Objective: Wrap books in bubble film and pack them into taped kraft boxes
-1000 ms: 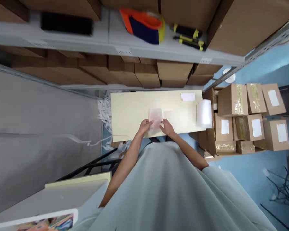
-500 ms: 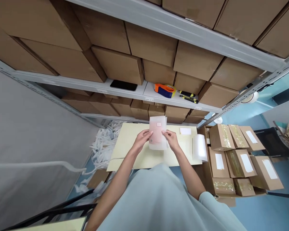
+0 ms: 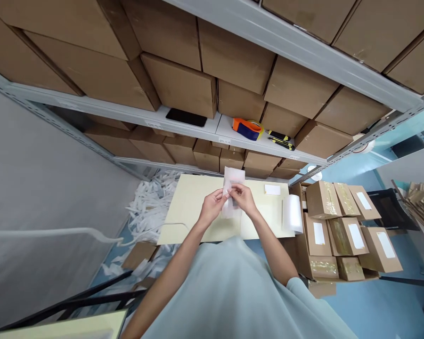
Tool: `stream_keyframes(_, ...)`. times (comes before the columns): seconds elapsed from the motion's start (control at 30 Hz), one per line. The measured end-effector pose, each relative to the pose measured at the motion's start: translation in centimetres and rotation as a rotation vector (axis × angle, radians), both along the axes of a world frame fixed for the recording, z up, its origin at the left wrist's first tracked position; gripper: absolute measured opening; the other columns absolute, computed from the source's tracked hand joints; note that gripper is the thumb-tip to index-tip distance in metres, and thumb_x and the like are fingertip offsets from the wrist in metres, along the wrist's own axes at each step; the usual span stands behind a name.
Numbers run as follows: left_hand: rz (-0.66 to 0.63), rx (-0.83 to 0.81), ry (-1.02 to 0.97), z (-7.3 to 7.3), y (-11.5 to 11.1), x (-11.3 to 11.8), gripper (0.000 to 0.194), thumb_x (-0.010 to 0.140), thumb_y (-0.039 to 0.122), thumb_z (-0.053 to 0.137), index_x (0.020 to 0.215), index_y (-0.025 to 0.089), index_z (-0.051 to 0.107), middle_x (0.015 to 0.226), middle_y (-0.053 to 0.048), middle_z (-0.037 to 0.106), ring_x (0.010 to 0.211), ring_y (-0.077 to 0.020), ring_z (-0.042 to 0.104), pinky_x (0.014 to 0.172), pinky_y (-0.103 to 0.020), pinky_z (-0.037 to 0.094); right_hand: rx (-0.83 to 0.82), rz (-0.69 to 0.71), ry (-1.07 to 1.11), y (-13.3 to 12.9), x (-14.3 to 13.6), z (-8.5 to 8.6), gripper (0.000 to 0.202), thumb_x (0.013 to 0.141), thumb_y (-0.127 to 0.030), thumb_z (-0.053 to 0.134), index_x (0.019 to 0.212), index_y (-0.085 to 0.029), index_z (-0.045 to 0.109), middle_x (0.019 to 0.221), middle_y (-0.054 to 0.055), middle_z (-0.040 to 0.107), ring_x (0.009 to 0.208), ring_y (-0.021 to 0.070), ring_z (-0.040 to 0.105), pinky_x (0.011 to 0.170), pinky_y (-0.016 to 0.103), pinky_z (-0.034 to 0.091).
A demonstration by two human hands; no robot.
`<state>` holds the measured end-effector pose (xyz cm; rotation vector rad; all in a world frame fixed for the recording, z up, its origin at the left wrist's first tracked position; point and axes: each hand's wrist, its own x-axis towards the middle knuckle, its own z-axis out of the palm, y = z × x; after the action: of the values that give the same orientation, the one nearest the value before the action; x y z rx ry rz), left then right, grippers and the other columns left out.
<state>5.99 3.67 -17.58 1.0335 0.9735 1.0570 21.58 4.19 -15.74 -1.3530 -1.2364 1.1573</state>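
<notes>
Pinching pale packet (image 3: pixel 234 176): left hand (image 3: pixel 211 206) and right hand (image 3: pixel 245 198) close together, fingers curled, gap nearly closed.

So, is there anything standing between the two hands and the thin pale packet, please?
Nothing visible stands in the way: the left hand and the right hand both touch the packet directly, over the table.

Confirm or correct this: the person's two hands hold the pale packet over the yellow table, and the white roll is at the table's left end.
One thing is wrong: the white roll is at the right end of the yellow table, as the head view shows. The left hand and right hand do hold the pale packet over it.
</notes>
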Motion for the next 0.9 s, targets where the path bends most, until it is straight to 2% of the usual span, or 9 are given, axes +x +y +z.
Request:
stream_keyframes(0.1, 0.042, -0.052, -0.012, -0.8, -0.2, -0.9, 0.078, 0.073, 0.075, 0.090, 0.122, 0.014, 0.081, 0.117, -0.019, 0.085, 0.110, -0.0366, 0.082, 0.095, -0.046, 0.068, 0.027, -0.045, -0.221, -0.9, -0.5, 0.8, 0.030, 0.093, -0.041, 0.075, 0.117, -0.024, 0.081, 0.097, 0.004, 0.081, 0.084, 0.0215, 0.074, 0.083, 0.034, 0.061)
stream_keyframes(0.2, 0.156, -0.110, 0.010, -1.4, -0.3, -1.5, 0.074, 0.071, 0.068, 0.093, 0.119, 0.013, 0.082, 0.116, -0.018, 0.086, 0.107, -0.0368, 0.083, 0.095, -0.046, 0.068, 0.141, -0.119, -0.404, -2.3, -1.7, 2.1, 0.024, 0.103, -0.037, 0.066, 0.115, -0.024, 0.081, 0.114, 0.007, 0.080, 0.087, 0.0199, 0.074, 0.086, 0.033, 0.062)
stream_keyframes(0.27, 0.250, -0.108, 0.044, -1.6, -0.3, -1.7, 0.065, 0.073, 0.061, 0.091, 0.116, 0.013, 0.083, 0.117, -0.016, 0.086, 0.108, -0.0367, 0.083, 0.097, -0.045, 0.068, 0.168, -0.099, -0.462, -2.9, -3.1, 2.5, 0.024, 0.107, -0.037, 0.062, 0.112, -0.023, 0.081, 0.113, 0.008, 0.080, 0.088, 0.0203, 0.075, 0.087, 0.033, 0.063)
stream_keyframes(0.43, 0.379, 0.041, 0.294, -0.9, -0.6, -3.0, 0.043, 0.091, 0.047, 0.074, 0.121, 0.020, 0.087, 0.118, -0.008, 0.087, 0.112, -0.0345, 0.081, 0.103, -0.044, 0.065, 0.084, -0.076, -0.453, -2.1, -7.4, 2.1, 0.028, 0.103, -0.046, 0.074, 0.119, -0.024, 0.081, 0.115, 0.010, 0.081, 0.095, 0.0252, 0.078, 0.096, 0.039, 0.064)
stream_keyframes(0.57, 0.399, 0.129, 0.463, -0.3, -0.5, -5.6, 0.038, 0.098, 0.041, 0.067, 0.127, 0.026, 0.086, 0.133, -0.005, 0.082, 0.125, -0.0333, 0.077, 0.114, -0.047, 0.061, 0.006, -0.058, -0.305, -0.8, -9.8, 1.3, 0.033, 0.099, -0.051, 0.078, 0.120, -0.026, 0.080, 0.118, 0.009, 0.081, 0.100, 0.0279, 0.079, 0.101, 0.044, 0.064)
stream_keyframes(0.67, 0.351, 0.150, 0.504, -0.6, -0.7, -7.7, 0.041, 0.101, 0.041, 0.065, 0.136, 0.028, 0.082, 0.143, -0.004, 0.078, 0.134, -0.0326, 0.072, 0.122, -0.049, 0.057, -0.059, -0.024, -0.231, 0.3, -11.1, -0.3, 0.032, 0.094, -0.045, 0.080, 0.120, -0.026, 0.079, 0.116, 0.006, 0.082, 0.103, 0.0270, 0.078, 0.105, 0.044, 0.063)
stream_keyframes(0.73, 0.302, 0.174, 0.549, -1.4, -0.7, -8.9, 0.046, 0.101, 0.039, 0.067, 0.144, 0.029, 0.078, 0.153, -0.005, 0.072, 0.143, -0.0335, 0.067, 0.128, -0.052, 0.051, -0.107, -0.039, -0.211, 1.4, -12.0, -2.3, 0.029, 0.090, -0.041, 0.079, 0.115, -0.026, 0.080, 0.108, 0.004, 0.083, 0.098, 0.0254, 0.078, 0.101, 0.041, 0.064)
stream_keyframes(0.8, 0.249, 0.213, 0.601, -2.7, -0.4, -10.1, 0.053, 0.100, 0.035, 0.068, 0.152, 0.027, 0.071, 0.161, -0.008, 0.066, 0.150, -0.0353, 0.060, 0.134, -0.054, 0.044, -0.168, -0.066, -0.151, 3.0, -13.2, -5.1, 0.026, 0.086, -0.039, 0.077, 0.107, -0.024, 0.079, 0.101, 0.003, 0.083, 0.091, 0.0236, 0.077, 0.091, 0.038, 0.064)
stream_keyframes(0.9, 0.202, 0.241, 0.691, -5.9, 1.3, -12.5, 0.060, 0.102, 0.032, 0.063, 0.160, 0.019, 0.062, 0.165, -0.015, 0.061, 0.157, -0.0366, 0.053, 0.137, -0.056, 0.036, -0.261, -0.077, 0.038, 6.0, -15.1, -9.9, 0.027, 0.077, -0.037, 0.076, 0.099, -0.021, 0.077, 0.097, 0.004, 0.082, 0.086, 0.0215, 0.075, 0.083, 0.034, 0.063)
